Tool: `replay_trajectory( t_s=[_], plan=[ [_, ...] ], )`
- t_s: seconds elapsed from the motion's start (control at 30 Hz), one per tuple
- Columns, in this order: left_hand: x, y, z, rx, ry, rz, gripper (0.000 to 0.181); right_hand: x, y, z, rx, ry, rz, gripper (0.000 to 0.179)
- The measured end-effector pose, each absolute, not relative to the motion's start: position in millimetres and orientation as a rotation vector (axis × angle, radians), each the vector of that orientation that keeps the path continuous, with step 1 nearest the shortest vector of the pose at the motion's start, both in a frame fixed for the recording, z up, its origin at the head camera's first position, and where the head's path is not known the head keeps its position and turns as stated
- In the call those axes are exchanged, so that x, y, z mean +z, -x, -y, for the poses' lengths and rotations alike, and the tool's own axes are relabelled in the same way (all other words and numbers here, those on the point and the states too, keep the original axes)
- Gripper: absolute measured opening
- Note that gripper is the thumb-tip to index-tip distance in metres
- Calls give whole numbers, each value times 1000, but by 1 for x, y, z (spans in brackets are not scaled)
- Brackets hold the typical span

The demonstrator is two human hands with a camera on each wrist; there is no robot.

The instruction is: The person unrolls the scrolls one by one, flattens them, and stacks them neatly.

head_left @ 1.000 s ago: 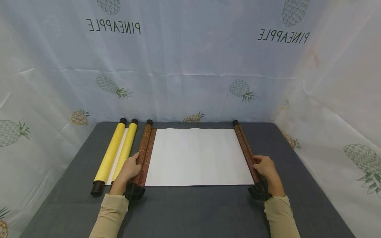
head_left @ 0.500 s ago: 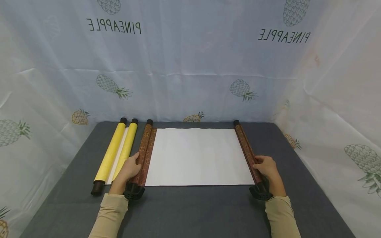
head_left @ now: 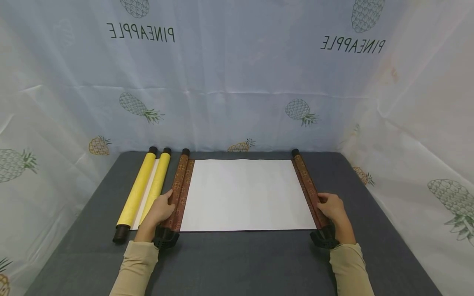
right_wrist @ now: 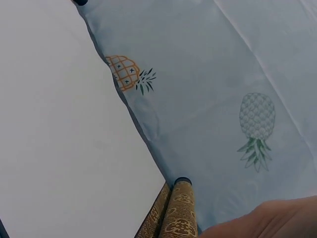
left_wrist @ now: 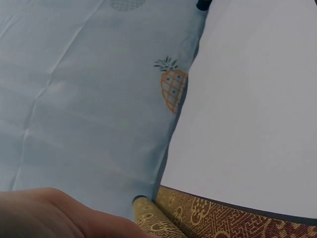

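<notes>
A brown patterned hanging scroll lies partly unrolled on the dark table, its white sheet (head_left: 244, 193) spread between two rolled ends. My left hand (head_left: 160, 209) grips the left roll (head_left: 181, 170) near its lower part. On the other side, my right hand (head_left: 332, 207) holds the right roll (head_left: 305, 176) from its outer side. A narrow brown patterned strip shows between each roll and the white sheet. In the left wrist view the left roll (left_wrist: 154, 220) appears beside the thumb side of the hand; the right wrist view shows the right roll (right_wrist: 181, 208). Some fingers are hidden.
A yellow scroll (head_left: 157, 181) with two rolls and a thin white gap stands left of my left hand, close to the forearm. Dark cloth covers the table (head_left: 240, 263). Pineapple-printed white curtains (head_left: 229, 82) hang behind and at both sides.
The right roll has turned and shifted slightly right with my right hand, and more of the brown patterned strip shows beside it. My left hand and the yellow scroll stay nearly still.
</notes>
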State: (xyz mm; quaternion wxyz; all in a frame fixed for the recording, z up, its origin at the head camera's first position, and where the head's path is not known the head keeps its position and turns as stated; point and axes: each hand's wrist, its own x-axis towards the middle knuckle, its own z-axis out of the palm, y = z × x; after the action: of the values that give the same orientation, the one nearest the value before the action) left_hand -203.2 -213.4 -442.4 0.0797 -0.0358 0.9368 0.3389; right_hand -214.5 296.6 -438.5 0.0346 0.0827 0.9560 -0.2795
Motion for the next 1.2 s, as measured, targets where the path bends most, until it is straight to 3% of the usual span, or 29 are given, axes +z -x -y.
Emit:
replay_trajectory(
  t_s=[0.3,1.2],
  plan=[
    [-442,202,213,1012,98,-2808,62,-441,215,-302,-839,-277,-2908,56],
    [-441,201,214,1030,58,-2816,62,-440,213,-303,-942,-346,-2916,51]
  ],
)
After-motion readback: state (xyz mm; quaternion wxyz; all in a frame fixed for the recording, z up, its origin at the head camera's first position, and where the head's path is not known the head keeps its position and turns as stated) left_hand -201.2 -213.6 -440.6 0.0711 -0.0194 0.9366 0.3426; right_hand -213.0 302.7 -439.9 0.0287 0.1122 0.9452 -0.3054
